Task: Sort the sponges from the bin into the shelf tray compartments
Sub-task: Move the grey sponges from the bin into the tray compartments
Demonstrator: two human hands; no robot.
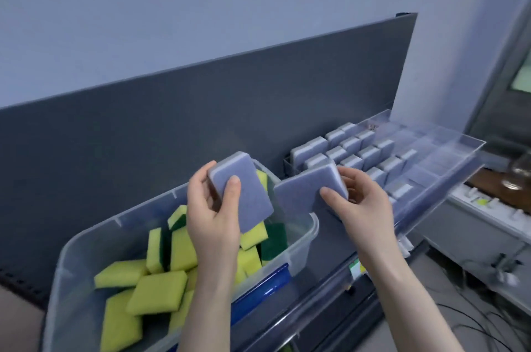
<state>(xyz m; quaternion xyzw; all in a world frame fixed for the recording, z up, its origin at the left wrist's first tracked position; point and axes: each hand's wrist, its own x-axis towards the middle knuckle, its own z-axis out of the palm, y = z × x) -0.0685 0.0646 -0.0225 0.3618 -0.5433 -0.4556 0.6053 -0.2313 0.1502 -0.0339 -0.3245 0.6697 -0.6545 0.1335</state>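
My left hand [212, 216] grips a grey-blue sponge [244, 193] above the clear plastic bin [94, 239]. My right hand [362, 205] grips a second grey-blue sponge [304, 190], held between the bin and the clear shelf tray [448, 173]. Several yellow-and-green sponges [155, 291] lie loose in the bin. In the tray's compartments, rows of grey-blue sponges [356, 153] stand on edge. The compartments toward the tray's right end look empty through the clear plastic.
A dark grey back panel [143, 133] rises behind bin and tray. A blue handle [264, 285] sits on the bin's near side. To the right stand a light counter with small items [488, 208] and cables on the floor [474, 325].
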